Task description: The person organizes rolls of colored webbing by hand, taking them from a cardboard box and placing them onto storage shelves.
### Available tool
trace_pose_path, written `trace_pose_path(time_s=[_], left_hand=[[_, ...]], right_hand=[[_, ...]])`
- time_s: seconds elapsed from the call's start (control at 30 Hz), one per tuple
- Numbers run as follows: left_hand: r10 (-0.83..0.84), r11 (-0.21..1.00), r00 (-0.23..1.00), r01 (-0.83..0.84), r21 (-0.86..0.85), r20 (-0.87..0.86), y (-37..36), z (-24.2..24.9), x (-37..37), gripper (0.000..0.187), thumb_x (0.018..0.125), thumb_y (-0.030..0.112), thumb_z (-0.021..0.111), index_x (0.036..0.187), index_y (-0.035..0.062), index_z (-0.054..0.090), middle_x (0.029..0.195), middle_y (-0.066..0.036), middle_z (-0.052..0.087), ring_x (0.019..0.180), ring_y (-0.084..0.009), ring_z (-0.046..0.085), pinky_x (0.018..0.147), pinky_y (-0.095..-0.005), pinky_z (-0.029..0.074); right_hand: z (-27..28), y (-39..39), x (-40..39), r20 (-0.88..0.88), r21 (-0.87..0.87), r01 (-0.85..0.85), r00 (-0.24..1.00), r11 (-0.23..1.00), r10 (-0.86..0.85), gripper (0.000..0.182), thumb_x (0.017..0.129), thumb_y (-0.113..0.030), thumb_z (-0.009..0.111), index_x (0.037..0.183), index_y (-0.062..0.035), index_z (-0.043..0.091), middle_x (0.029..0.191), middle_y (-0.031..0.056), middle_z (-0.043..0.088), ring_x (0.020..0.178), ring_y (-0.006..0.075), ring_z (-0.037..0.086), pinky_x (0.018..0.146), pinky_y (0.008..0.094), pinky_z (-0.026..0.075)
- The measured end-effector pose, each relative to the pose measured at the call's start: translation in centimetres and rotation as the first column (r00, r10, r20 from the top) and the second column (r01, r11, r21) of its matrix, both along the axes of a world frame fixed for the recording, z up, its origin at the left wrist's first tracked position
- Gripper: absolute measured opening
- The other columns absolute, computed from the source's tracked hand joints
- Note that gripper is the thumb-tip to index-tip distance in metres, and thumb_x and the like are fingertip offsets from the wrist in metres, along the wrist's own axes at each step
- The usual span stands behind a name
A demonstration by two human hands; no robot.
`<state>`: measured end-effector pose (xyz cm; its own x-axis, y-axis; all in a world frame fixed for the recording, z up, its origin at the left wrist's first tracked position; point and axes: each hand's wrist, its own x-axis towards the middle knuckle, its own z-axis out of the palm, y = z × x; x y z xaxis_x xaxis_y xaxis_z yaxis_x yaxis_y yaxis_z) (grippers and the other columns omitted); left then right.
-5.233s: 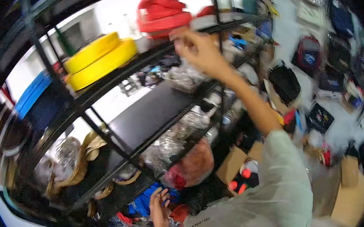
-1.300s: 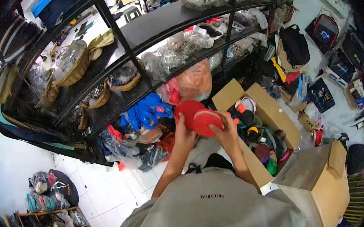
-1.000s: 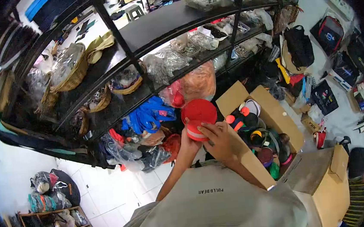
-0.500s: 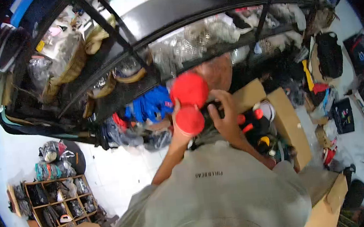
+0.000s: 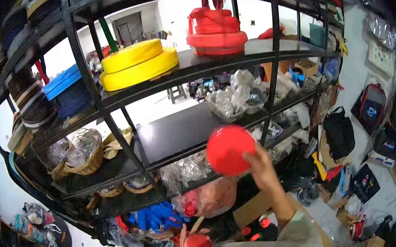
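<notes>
My right hand (image 5: 259, 169) is raised in front of the shelf and grips a large flat round red disc (image 5: 229, 150) by its lower right edge. Low down near my body, my left hand (image 5: 184, 245) holds a smaller round red disc (image 5: 198, 245), with some fingers stretched out beside it. The two discs are apart. Slight blur hides what they are made of. Behind the larger disc is a bare dark shelf board (image 5: 175, 130). On the upper board stand a stack of round red pieces (image 5: 216, 35) and a stack of round yellow pieces (image 5: 138, 65).
Black shelf posts (image 5: 271, 46) cross in front of me. Wicker baskets (image 5: 85, 154) and plastic-wrapped goods (image 5: 229, 104) fill other boards. Blue bundled fabric (image 5: 156, 216) lies below, beside an open cardboard box (image 5: 252, 209). Bags (image 5: 339, 132) stand along the right wall.
My right hand has lifted the larger red disc up towards the shelf, away from the smaller one, which stays low in my left hand. My view has tilted up, bringing the upper shelf into sight.
</notes>
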<state>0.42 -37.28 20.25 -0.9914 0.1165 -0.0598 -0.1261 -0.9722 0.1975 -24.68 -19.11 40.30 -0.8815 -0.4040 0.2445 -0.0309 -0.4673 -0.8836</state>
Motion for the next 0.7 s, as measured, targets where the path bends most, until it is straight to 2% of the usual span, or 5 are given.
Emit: trace_pose_path(time_s=[0.17, 0.43, 0.63, 0.67, 0.7], left_hand=[[0.042, 0.993, 0.999, -0.044, -0.105, -0.021, 0.6, 1.7, -1.4, 0.080, 0.094, 0.065, 0.032, 0.152, 0.0111, 0.020, 0.099, -0.017, 0.061, 0.087, -0.0341, 0.063, 0.081, -0.0441, 0.050], [0.021, 0.944, 1.000, -0.026, -0.328, -0.021, 1.4, 2.0, -2.8, 0.077, 0.096, 0.060, 0.031, 0.151, 0.0070, 0.023, 0.099, -0.020, 0.062, 0.088, -0.0332, 0.063, 0.082, -0.0415, 0.051], [0.058, 0.936, 0.992, -0.092, -0.339, -0.108, 1.8, 2.1, -2.7, 0.072, 0.098, 0.057, 0.031, 0.149, 0.0062, 0.028, 0.102, -0.021, 0.063, 0.090, -0.0327, 0.063, 0.082, -0.0435, 0.051], [0.081, 0.911, 0.993, -0.109, -0.397, -0.085, 1.6, 1.8, -2.7, 0.074, 0.096, 0.058, 0.031, 0.149, 0.0066, 0.029, 0.102, -0.021, 0.062, 0.091, -0.0321, 0.062, 0.084, -0.0432, 0.050], [0.105, 0.885, 0.993, -0.119, -0.450, -0.055, 1.7, 1.8, -2.6, 0.075, 0.095, 0.060, 0.031, 0.148, 0.0069, 0.030, 0.102, -0.021, 0.062, 0.092, -0.0314, 0.061, 0.086, -0.0430, 0.048]], right_hand=[[15.0, 0.1, -6.5, -0.364, -0.380, 0.200, 0.865, 0.903, -0.345, 0.036, 0.093, -0.014, 0.060, 0.125, 0.0014, 0.052, 0.119, 0.0091, 0.060, 0.107, 0.0164, 0.059, 0.091, 0.0298, 0.048], [32.4, -5.1, -23.2, -0.327, -0.399, 0.000, 0.934, 0.917, -0.142, 0.022, 0.089, -0.016, 0.065, 0.102, 0.0016, 0.061, 0.099, 0.0111, 0.064, 0.092, 0.0230, 0.063, 0.078, 0.0348, 0.056], [39.8, -12.0, -32.1, -0.354, -0.114, 0.420, 0.829, 0.900, -0.432, 0.022, 0.079, -0.018, 0.069, 0.093, -0.0030, 0.061, 0.085, 0.0101, 0.064, 0.066, 0.0207, 0.058, 0.058, 0.0317, 0.049], [40.0, -11.7, -32.9, -0.513, 0.090, 0.394, 0.806, 0.915, -0.296, 0.032, 0.074, -0.024, 0.071, 0.096, -0.0017, 0.064, 0.085, 0.0125, 0.066, 0.072, 0.0239, 0.062, 0.062, 0.0361, 0.051], [39.8, -10.6, -29.7, -0.801, 0.195, 0.862, 0.415, 0.468, -0.431, 0.037, 0.072, -0.028, 0.068, 0.099, -0.0019, 0.069, 0.085, 0.0148, 0.068, 0.081, 0.0268, 0.066, 0.068, 0.0395, 0.050]])
